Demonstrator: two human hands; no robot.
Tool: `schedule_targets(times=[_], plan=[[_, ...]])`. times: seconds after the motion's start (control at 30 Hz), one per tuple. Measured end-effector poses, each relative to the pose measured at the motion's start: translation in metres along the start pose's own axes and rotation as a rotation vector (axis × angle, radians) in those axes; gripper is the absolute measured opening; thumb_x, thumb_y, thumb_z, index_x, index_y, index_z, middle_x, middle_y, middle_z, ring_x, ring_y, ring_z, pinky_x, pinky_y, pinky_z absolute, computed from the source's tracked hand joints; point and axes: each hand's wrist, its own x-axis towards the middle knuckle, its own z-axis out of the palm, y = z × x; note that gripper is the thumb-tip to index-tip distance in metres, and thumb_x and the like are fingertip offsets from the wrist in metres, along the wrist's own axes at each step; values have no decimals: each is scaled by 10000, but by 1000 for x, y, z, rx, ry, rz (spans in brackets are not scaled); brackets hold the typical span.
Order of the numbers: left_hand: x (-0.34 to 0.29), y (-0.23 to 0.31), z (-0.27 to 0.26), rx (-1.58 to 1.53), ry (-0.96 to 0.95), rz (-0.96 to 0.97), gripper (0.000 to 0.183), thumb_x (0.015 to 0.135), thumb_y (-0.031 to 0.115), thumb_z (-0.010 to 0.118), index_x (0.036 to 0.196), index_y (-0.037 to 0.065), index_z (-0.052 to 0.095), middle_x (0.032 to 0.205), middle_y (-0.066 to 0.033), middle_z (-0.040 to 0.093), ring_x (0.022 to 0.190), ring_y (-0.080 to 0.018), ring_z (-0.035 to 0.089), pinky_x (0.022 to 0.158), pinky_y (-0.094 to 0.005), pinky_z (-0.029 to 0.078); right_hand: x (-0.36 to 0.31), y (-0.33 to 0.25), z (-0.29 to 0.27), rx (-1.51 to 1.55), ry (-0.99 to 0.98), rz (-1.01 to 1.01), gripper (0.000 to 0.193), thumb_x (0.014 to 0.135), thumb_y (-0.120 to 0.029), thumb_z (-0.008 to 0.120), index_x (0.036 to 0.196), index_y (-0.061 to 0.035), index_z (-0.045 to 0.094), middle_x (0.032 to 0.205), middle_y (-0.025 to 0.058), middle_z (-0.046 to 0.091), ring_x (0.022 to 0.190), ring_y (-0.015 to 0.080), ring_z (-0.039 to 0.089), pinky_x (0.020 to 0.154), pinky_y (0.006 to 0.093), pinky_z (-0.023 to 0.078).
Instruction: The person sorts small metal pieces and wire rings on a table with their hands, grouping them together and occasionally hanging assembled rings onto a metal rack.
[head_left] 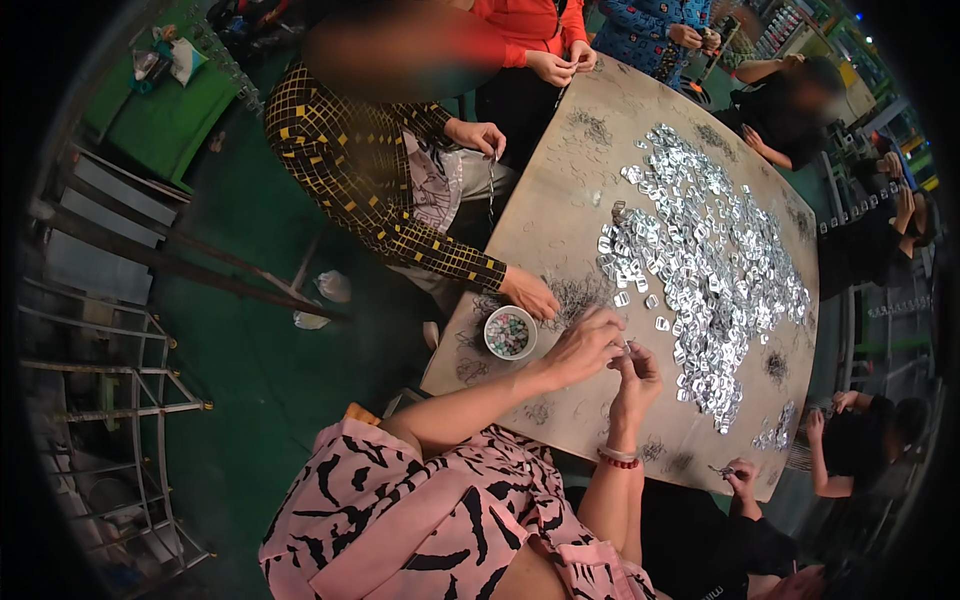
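Observation:
Over the table's near left part, my left hand and my right hand meet at the fingertips. Both are closed in a pinch around a small shiny metal piece, mostly hidden by the fingers. A red beaded bracelet circles my right wrist. Beyond my hands spreads a large heap of flat silver slotted pieces, like small buckles. A white bowl of small coloured bits stands left of my left hand. Thin dark wire-like pieces lie in a tangle just past it.
A person in a black-and-yellow checked top sits at my left, one hand reaching beside the bowl. Other people work around the pale table. A co-worker's hand holds something small at the near right. Metal racks stand at the left.

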Motion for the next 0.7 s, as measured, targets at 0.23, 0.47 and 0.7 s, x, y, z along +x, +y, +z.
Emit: schedule_targets(times=[0.23, 0.47, 0.7], plan=[[13, 23, 16, -325, -179, -207, 80, 825, 65, 581, 857, -8, 588, 850, -78, 610, 826, -171, 586, 729, -289, 458, -8, -38, -26, -256, -47, -55, 190, 808, 1, 626, 986, 61, 599, 800, 80, 615, 690, 133, 595, 608, 251, 498], [-10, 32, 13, -384, -135, -357, 69, 885, 3, 517, 932, -6, 566, 875, -36, 616, 820, -93, 571, 760, -237, 458, -9, -32, -61, 56, -364, 170, 326, 838, -61, 607, 1155, 3, 562, 802, 73, 614, 660, 114, 586, 600, 227, 488], [-32, 45, 31, -433, -164, -480, 64, 889, 35, 549, 920, -20, 539, 854, -52, 630, 803, -90, 582, 744, -230, 468, 6, 59, -173, -427, -50, 324, 276, 829, -70, 565, 1090, 16, 594, 769, 87, 628, 604, 119, 586, 513, 258, 502]])
